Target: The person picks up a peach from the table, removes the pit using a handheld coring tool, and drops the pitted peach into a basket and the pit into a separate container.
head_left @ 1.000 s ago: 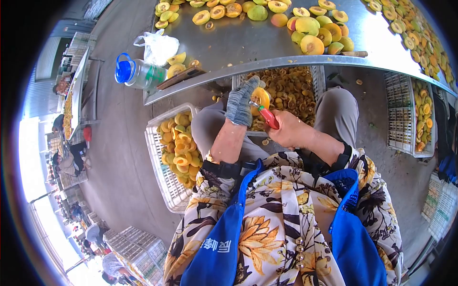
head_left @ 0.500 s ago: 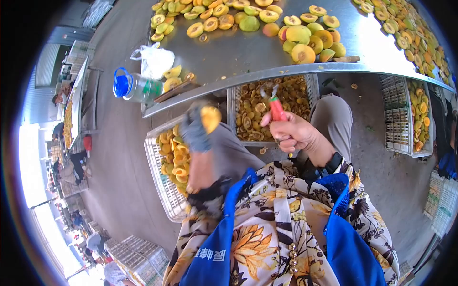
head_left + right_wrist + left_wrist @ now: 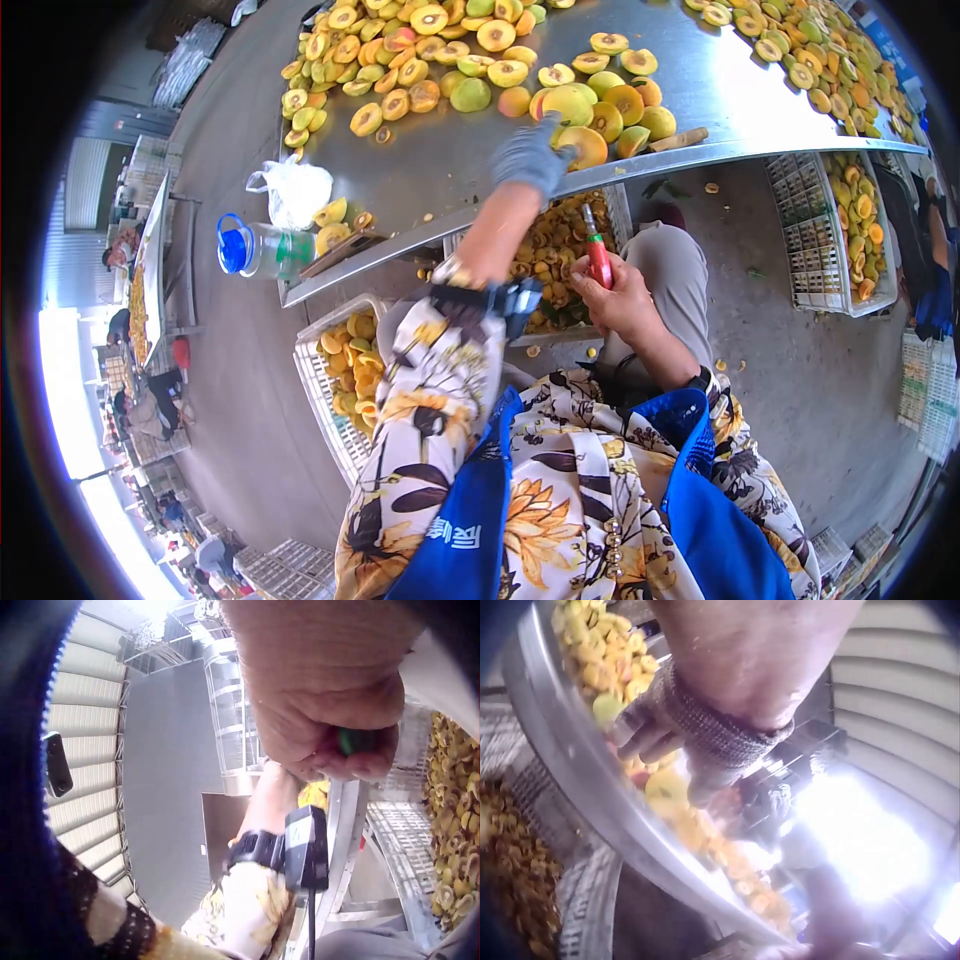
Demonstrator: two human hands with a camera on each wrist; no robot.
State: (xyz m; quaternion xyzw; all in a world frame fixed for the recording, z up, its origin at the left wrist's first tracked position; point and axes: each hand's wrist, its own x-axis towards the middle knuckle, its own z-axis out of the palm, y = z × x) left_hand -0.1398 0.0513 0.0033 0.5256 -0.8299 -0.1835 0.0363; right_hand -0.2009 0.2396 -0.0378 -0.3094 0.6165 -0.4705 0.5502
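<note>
My gloved left hand (image 3: 530, 160) reaches over the metal table's front edge, its fingers at a small heap of peach halves (image 3: 585, 147). In the left wrist view, the loosely bent fingers (image 3: 649, 742) of that grey knitted glove hang over a yellow-green peach (image 3: 667, 786), with no fruit gripped. Lower and to the right, my bare right hand (image 3: 628, 300) grips the red handle of a pitting tool (image 3: 598, 258), which has a green collar and a metal tip pointing up. Its green part (image 3: 356, 741) shows inside the curled fingers in the right wrist view.
Under the table edge stands a crate (image 3: 620, 215) of brownish scraps. Left of my knees is a white crate (image 3: 335, 420) of pitted halves. A blue-lidded bottle (image 3: 265, 250), a white plastic bag (image 3: 295, 195) and a wooden piece (image 3: 340, 255) lie at the table's left corner.
My left hand carried a peach half leftward to the white crate, then came up to the table without it. My right hand drew back from the fruit, still holding the tool.
</note>
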